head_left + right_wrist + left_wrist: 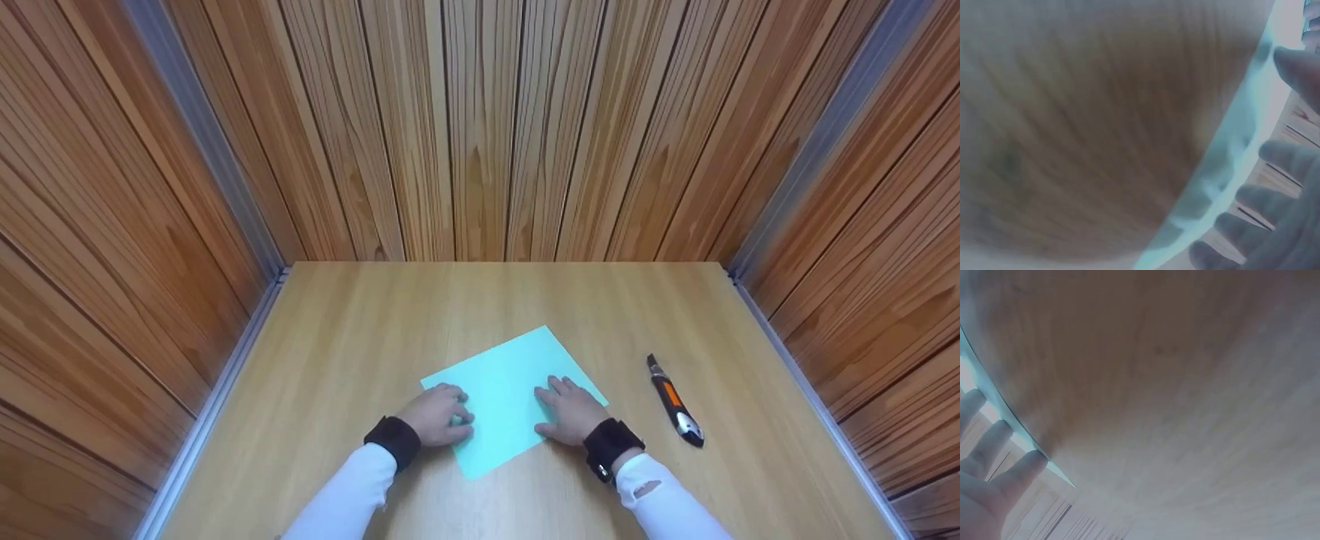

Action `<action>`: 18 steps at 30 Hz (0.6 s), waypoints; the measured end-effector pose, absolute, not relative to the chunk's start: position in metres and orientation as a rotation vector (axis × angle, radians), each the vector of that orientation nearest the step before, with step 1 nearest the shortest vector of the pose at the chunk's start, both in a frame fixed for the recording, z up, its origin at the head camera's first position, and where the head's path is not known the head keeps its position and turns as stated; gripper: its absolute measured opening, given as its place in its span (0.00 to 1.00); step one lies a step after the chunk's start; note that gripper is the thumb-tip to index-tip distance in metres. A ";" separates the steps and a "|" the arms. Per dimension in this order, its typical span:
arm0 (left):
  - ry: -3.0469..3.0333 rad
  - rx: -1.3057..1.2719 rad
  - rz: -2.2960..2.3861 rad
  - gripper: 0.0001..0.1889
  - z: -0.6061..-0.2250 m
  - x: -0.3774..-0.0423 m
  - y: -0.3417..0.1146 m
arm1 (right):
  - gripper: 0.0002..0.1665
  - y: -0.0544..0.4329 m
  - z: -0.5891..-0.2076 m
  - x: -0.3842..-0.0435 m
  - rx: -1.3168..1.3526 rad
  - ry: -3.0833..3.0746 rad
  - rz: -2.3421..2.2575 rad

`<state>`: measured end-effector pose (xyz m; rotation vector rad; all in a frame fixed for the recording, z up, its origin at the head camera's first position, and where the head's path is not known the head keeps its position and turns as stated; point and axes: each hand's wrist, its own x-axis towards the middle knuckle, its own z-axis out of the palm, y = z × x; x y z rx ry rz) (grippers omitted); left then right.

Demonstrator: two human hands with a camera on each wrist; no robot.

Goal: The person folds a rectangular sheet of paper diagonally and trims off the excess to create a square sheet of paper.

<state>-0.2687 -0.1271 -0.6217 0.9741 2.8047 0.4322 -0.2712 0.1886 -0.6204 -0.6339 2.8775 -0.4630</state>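
Pale turquoise rectangular paper sheet [502, 397]: laid askew on the light-brown wood-grain tabletop [360, 322], between both hands, one corner towards the person. At far left, brown wood-plank left wall [97, 225] with a grey metal strip [214, 409] along the foot. Next, white fabric left sleeve [345, 491] and black left wristband [394, 442], then bare left hand [436, 415] at the sheet's left edge, fingers parted and lightly bent, gripping nothing. Probably placed there to steady that edge against sliding. Across the paper, bare right hand [571, 411] on the right part, fingers fanned wide, thumb well apart, nothing pinched; likely a matching hold on the opposite side. Firmness of either press: impossible to tell. Farther right, apart from sheet and hand, slim black cutter [673, 397] with orange inset and silver-trimmed near end, lying slantwise, untouched, perhaps placed for easy reach by the right hand. Beyond, brown wood-plank right wall [892, 300]. Containers: none visible in any view, hence no contents to report.
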 end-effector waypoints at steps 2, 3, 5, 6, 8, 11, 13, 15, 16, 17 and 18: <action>2.825 0.955 0.436 0.16 -0.623 -0.270 -0.124 | 0.42 0.189 -0.620 -0.272 -0.600 2.846 -0.465; 2.842 0.944 0.427 0.17 -0.625 -0.271 -0.123 | 0.42 0.189 -0.619 -0.272 -0.584 2.838 -0.466; 2.883 0.910 0.406 0.17 -0.627 -0.271 -0.117 | 0.42 0.186 -0.618 -0.272 -0.550 2.836 -0.482; 2.902 0.887 0.395 0.17 -0.628 -0.271 -0.114 | 0.42 0.184 -0.618 -0.271 -0.539 2.839 -0.489; 2.930 0.835 0.360 0.19 -0.628 -0.269 -0.106 | 0.42 0.178 -0.617 -0.268 -0.516 2.853 -0.480; 2.936 0.733 0.336 0.23 -0.626 -0.266 -0.093 | 0.42 0.168 -0.617 -0.261 -0.465 2.881 -0.435; 2.936 0.668 0.334 0.26 -0.622 -0.263 -0.084 | 0.42 0.160 -0.618 -0.257 -0.440 2.917 -0.399; 2.936 0.600 0.329 0.28 -0.620 -0.262 -0.075 | 0.42 0.153 -0.620 -0.253 -0.412 2.959 -0.353; 2.940 0.571 0.327 0.29 -0.619 -0.261 -0.071 | 0.42 0.149 -0.621 -0.251 -0.404 2.985 -0.333; 2.945 0.546 0.324 0.29 -0.618 -0.261 -0.068 | 0.42 0.145 -0.621 -0.249 -0.399 3.013 -0.314; 2.945 0.523 0.317 0.30 -0.617 -0.260 -0.064 | 0.42 0.141 -0.622 -0.247 -0.393 3.038 -0.294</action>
